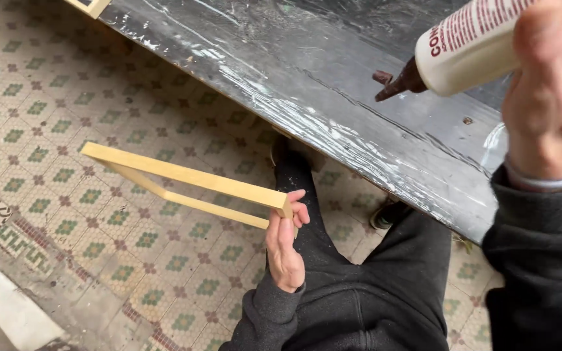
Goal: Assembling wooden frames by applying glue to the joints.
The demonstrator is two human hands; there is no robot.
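A dark worktable wrapped in scuffed, glue-streaked plastic film (281, 78) runs diagonally overhead. Below spreads a patterned mosaic tile floor in green and cream (47, 97). A pale wooden corner (89, 6) sits up top.

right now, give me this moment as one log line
left hand: holds wood frame by one end | right hand: grips glue bottle, nozzle left over table | frame above tiled floor

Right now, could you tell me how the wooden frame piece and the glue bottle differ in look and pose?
The wooden frame piece is thin, pale yellow and angular; the glue bottle is round, cream-white, with a dark brown nozzle. The frame piece is held low over the tiled floor by the left hand; the bottle is tilted above the dark tabletop in the right hand. Each is held in one hand.
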